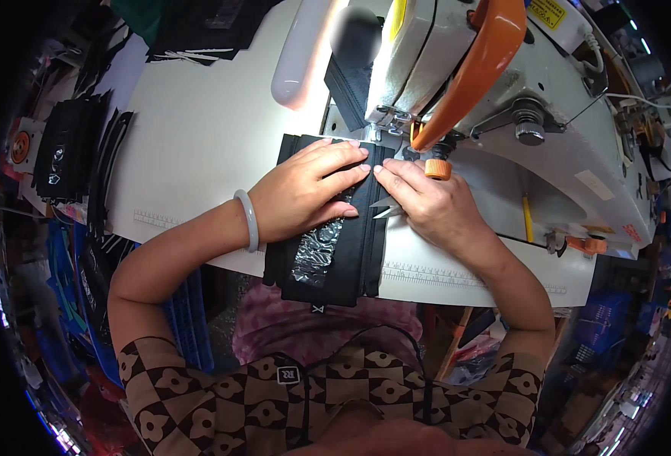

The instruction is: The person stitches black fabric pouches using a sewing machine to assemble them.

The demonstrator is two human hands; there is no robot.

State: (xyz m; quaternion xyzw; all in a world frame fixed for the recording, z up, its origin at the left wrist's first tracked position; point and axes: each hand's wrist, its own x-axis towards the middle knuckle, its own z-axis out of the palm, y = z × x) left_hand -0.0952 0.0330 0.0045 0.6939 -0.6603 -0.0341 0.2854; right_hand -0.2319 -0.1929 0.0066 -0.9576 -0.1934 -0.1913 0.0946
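A black fabric piece (349, 262) with a shiny clear panel lies on the white sewing table (199, 129), running under the needle area of a white sewing machine (548, 114). My left hand (309, 190), with a pale bangle on the wrist, presses flat on the fabric. My right hand (427, 201) rests on the fabric's right edge beside it, fingertips almost touching the left hand's, and holds small thread snips (385, 207) under the palm. An orange ring sits on one right finger.
An orange guard (476, 68) arcs over the machine head. Stacks of black fabric pieces (66, 156) lie at the table's left edge. More dark cloth (191, 30) sits at the back. A white lamp tube (297, 53) stands behind the fabric.
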